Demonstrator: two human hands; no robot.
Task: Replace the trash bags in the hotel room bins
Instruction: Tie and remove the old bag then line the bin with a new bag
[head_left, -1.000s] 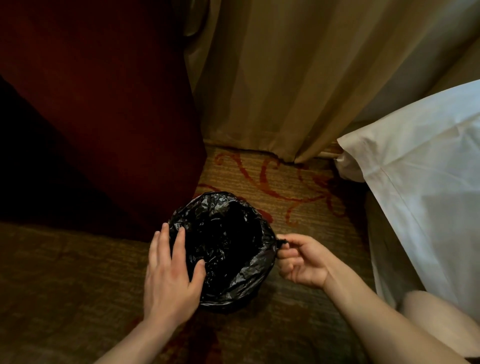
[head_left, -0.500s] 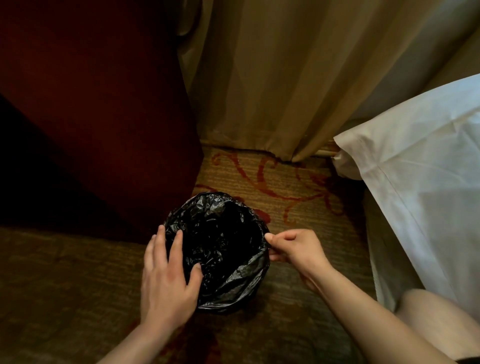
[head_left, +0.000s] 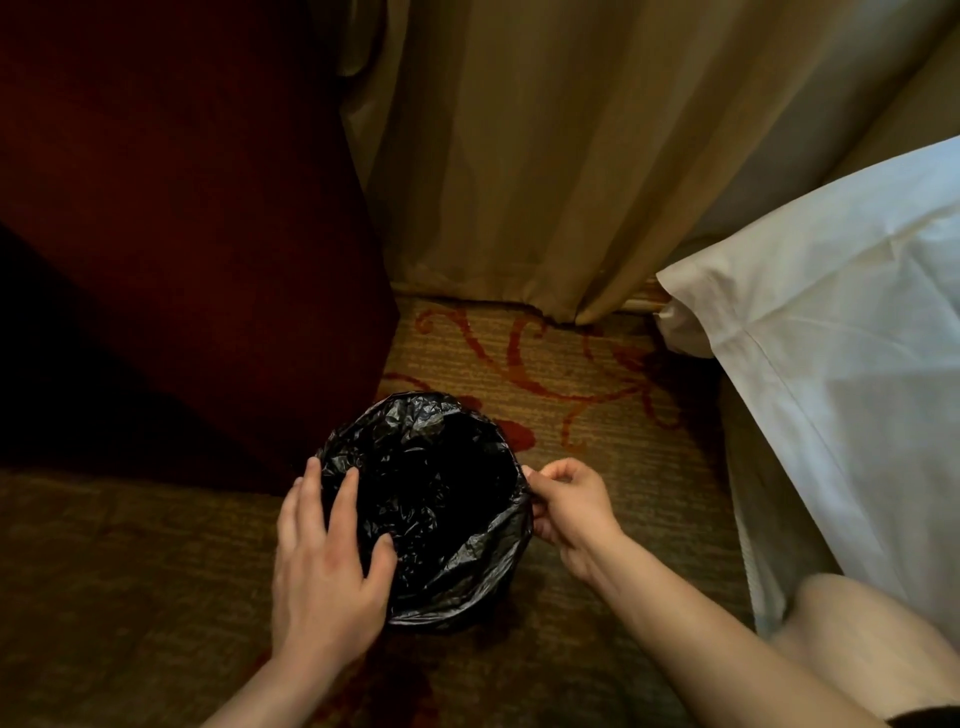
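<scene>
A small round bin stands on the carpet, wholly covered by a crinkled black trash bag (head_left: 441, 467) whose top is folded over the rim and hangs down the sides. My left hand (head_left: 327, 566) rests flat on the bag at the bin's left rim, fingers straight and spread, thumb inside the opening. My right hand (head_left: 569, 506) is at the right rim, its curled fingers and thumb pinching the bag's edge against the bin. The bin's own wall is hidden under the bag.
A dark red upholstered piece (head_left: 182, 234) stands close on the bin's left. Beige curtains (head_left: 545, 156) hang behind it. White bed linen (head_left: 831, 364) drapes down on the right. Patterned carpet (head_left: 571, 384) lies around the bin, and my knee (head_left: 852, 639) shows at the lower right.
My right hand has moved in from beside the bin to its right rim, bringing the pinched bag edge with it. The left hand has stayed on the left rim.
</scene>
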